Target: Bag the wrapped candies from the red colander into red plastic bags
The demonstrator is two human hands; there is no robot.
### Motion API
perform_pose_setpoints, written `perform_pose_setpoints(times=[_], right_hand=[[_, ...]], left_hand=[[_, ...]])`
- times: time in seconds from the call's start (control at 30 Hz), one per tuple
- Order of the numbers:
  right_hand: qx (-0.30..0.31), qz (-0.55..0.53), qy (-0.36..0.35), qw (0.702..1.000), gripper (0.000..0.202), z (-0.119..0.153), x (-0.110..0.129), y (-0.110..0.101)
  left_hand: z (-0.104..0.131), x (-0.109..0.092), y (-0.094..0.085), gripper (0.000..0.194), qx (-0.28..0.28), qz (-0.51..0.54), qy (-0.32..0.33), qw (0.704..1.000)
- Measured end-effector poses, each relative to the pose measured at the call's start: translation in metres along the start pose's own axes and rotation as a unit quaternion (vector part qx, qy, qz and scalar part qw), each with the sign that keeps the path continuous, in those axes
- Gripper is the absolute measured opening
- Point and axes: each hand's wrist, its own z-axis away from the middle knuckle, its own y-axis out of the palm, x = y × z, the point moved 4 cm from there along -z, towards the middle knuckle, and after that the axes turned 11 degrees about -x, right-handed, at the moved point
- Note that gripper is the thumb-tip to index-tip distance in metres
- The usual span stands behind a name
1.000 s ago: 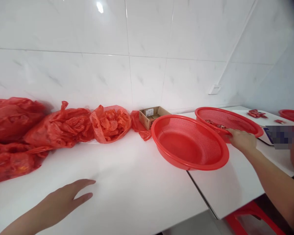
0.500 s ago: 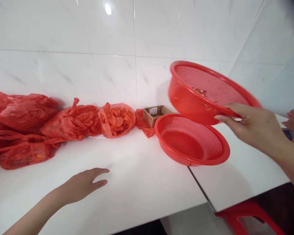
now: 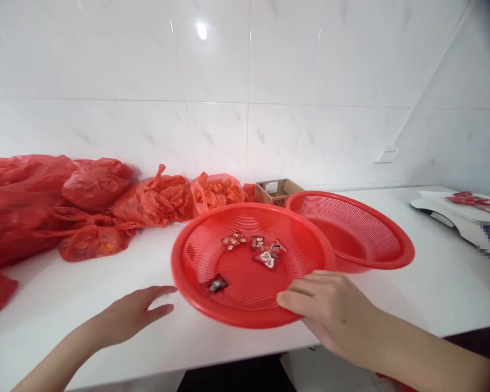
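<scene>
My right hand (image 3: 330,313) grips the near rim of a red perforated basket (image 3: 196,253) and holds it low over the white table (image 3: 433,288), in front of me. Several small wrapped sweets (image 3: 265,256) lie in the basket's bottom. My left hand (image 3: 130,313) rests flat on the table with fingers apart, just left of the basket and not touching it. A second red basket (image 3: 363,228), with nothing in it, stands behind and to the right; the held one overlaps its left edge.
Several red plastic bags (image 3: 85,207) lie piled along the tiled wall at the left. A small open cardboard box (image 3: 275,190) stands at the wall behind the baskets. At the far right a white scale (image 3: 453,215) carries red wrappers.
My right hand lifted the basket holding the sweets from the far right, carried it over the bare basket and brought it down in front of me. My left hand stayed put.
</scene>
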Motion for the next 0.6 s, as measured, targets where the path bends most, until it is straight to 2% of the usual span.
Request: perform_pose_setpoints(times=[0.1,0.27,0.33,0.37,0.5,0.6], right_hand=[[0.053,0.056,0.059,0.995,0.03,0.016,-0.016,0.01],[0.152,0.158,0.164,0.962,0.026,0.034,-0.043,0.027],[0.172,0.16,0.189,0.954,0.016,0.034,-0.047,0.032],[0.175,0.15,0.196,0.953,0.015,0.031,-0.048,0.032],[0.131,0.123,0.223,0.958,0.047,0.004,-0.058,0.016],[0.077,0.126,0.278,0.949,0.043,-0.03,-0.079,0.0]], left_hand=[[0.0,0.006,0.008,0.061,0.068,0.036,-0.008,0.997],[-0.009,-0.004,0.011,0.059,0.077,0.037,-0.007,0.996],[-0.013,-0.013,0.012,0.059,0.074,0.039,0.0,0.996],[-0.015,-0.017,0.012,0.058,0.072,0.04,0.004,0.997],[-0.023,-0.032,0.013,0.056,0.062,0.044,0.023,0.997],[-0.034,-0.043,0.016,0.051,0.04,0.053,0.027,0.997]])
